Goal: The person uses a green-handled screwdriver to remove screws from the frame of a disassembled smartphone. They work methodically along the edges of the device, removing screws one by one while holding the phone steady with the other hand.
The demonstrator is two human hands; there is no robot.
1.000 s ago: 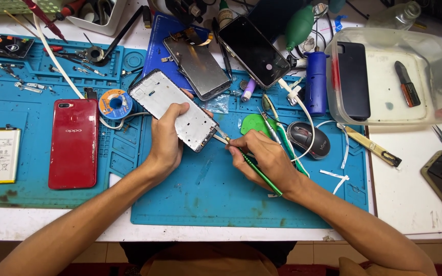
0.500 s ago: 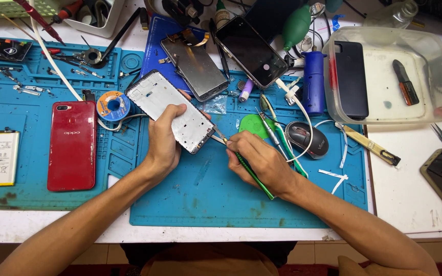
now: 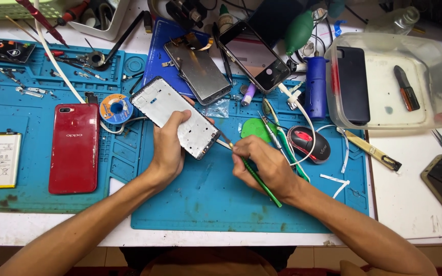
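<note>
— Left hand (image 3: 167, 148) grips the white, stripped phone frame (image 3: 176, 118), tilted above the blue silicone mat (image 3: 205, 199)?

— Yes; right hand (image 3: 262, 163) pinches a green-handled prying tool (image 3: 256, 176) at its lower corner (a slip could gouge the frame or jab the left fingers).

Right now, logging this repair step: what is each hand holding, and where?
Left hand grips the phone frame near its lower end; right hand holds the green-handled tool near its tip.
</note>
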